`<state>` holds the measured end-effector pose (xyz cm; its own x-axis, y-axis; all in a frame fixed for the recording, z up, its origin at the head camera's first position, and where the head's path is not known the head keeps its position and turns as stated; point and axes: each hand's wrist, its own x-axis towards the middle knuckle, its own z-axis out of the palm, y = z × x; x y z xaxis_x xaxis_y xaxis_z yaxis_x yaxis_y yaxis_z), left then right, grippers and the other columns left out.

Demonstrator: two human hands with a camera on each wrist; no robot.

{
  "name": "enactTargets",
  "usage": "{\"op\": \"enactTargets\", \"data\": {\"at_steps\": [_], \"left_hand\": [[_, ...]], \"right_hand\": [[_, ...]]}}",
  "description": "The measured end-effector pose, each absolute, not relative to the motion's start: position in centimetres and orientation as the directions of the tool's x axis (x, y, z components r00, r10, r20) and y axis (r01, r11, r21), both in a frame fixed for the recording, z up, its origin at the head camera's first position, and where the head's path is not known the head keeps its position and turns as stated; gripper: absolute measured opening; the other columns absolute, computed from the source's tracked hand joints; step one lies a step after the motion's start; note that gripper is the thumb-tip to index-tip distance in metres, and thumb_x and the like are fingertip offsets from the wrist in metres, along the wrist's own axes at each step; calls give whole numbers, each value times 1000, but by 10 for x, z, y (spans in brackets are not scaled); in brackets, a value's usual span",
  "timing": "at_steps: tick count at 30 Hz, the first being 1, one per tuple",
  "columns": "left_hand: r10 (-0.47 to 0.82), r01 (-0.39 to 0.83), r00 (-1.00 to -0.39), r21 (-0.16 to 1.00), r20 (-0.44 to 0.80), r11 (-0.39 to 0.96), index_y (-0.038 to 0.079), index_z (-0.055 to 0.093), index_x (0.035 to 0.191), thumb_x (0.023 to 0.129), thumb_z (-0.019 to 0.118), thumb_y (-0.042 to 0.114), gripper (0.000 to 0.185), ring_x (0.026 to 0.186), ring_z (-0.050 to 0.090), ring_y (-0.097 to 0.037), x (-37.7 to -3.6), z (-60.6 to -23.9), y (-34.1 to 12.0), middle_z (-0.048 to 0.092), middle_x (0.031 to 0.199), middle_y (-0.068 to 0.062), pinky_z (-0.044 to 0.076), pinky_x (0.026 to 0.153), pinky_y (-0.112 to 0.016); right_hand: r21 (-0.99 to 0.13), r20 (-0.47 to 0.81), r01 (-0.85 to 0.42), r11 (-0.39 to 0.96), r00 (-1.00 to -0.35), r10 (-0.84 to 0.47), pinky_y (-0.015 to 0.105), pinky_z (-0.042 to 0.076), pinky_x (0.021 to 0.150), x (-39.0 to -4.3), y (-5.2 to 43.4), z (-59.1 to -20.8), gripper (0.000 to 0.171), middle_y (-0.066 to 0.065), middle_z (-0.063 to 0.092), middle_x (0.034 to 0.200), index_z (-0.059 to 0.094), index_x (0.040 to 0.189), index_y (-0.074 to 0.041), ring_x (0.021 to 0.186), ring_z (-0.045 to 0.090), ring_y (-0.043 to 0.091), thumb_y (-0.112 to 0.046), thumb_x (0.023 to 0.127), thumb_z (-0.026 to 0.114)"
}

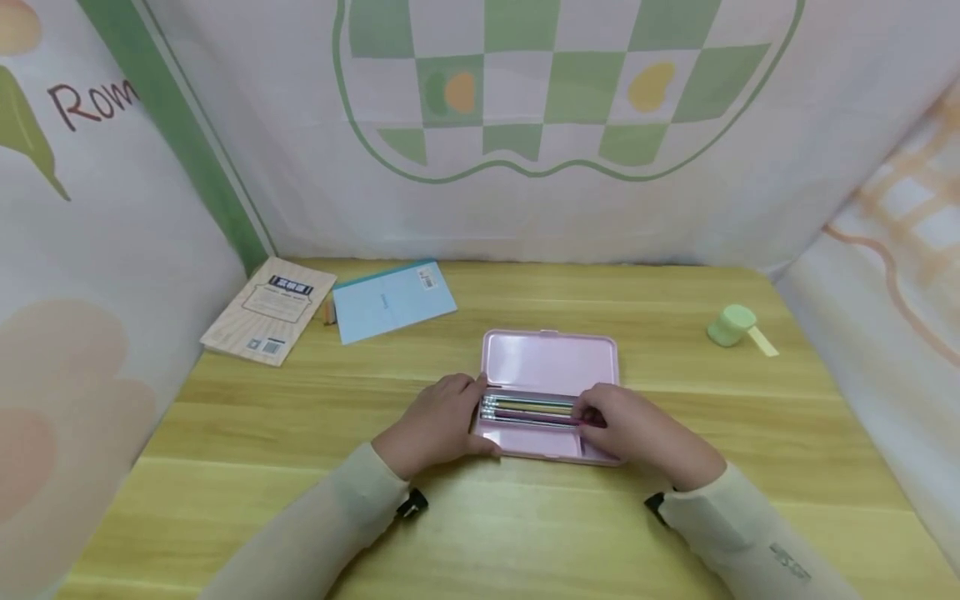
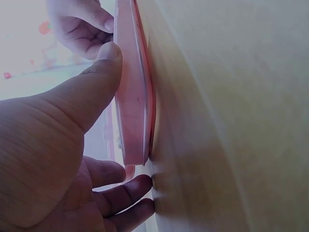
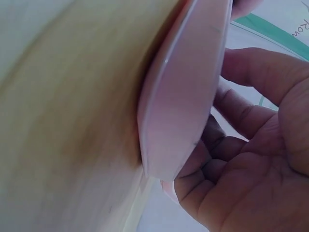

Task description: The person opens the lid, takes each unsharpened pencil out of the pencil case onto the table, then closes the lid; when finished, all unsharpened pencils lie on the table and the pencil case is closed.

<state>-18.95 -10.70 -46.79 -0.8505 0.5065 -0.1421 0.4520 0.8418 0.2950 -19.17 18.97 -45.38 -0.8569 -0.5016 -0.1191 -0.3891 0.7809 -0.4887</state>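
Observation:
A pink pencil case (image 1: 552,358) lies on the table with its lid folded back. Several pencils (image 1: 528,408) lie side by side in its tray, their ferrule ends to the left. My left hand (image 1: 442,421) holds the case's left end, the thumb (image 2: 99,72) against its front wall and the other fingers round the end. At the right ends of the pencils, my right hand (image 1: 630,425) reaches over the rim and pinches a dark reddish pencil between thumb and forefinger. The right wrist view shows the right fingers (image 3: 246,108) bent over the case, tips hidden behind its wall.
Behind to the left lie a beige booklet (image 1: 262,321) and a light blue notebook (image 1: 393,300), with a small orange-brown item (image 1: 329,312) between them. A green round container (image 1: 731,325) with a pale strip (image 1: 762,342) sits at the right. Printed cloth walls (image 1: 525,217) border the table.

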Motion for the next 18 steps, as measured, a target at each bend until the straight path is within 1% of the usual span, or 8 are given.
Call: {"op": "enactTargets", "data": {"at_steps": [4,7,10,14,18], "left_hand": [[504,446,-851,304,-146,842,8,31,163,79,74,75,116,138,47,-28,-190,-469,-107,50,150,-12,38,117,-43],[503,442,-850,308,-156,843,8,30,163,80,74,75,116,139,46,-28,-189,-469,-106,50,151,-12,38,118,-43],[505,445,-849,308,-153,841,7,30,163,80,73,75,116,139,46,-28,-189,-470,-105,49,151,-12,37,118,-43],[507,446,-849,309,-153,840,6,30,163,80,73,75,116,139,46,-29,-189,-469,-105,49,151,-13,37,118,-43],[503,441,-848,304,-167,845,5,29,163,81,73,74,116,140,45,-29,-190,-466,-106,49,152,-14,37,118,-43]], "right_hand": [[-506,-134,-379,775,-853,-505,29,48,65,-191,190,-452,10,-5,59,81,67,89,-16,73,53,11,-10,92,74],[-522,-133,-376,766,-851,-508,28,47,63,-190,191,-452,9,-6,59,80,67,91,-16,71,53,10,-9,92,73],[-548,-122,-368,752,-854,-506,27,47,61,-189,192,-451,11,-6,58,79,68,92,-16,70,52,10,-6,90,72],[-591,-90,-359,722,-861,-501,27,47,59,-190,196,-452,14,-6,57,77,66,91,-17,69,52,11,-4,87,70],[-626,-44,-346,699,-879,-474,27,47,59,-192,202,-451,15,-5,58,78,66,93,-17,70,53,12,-3,88,69]]}}
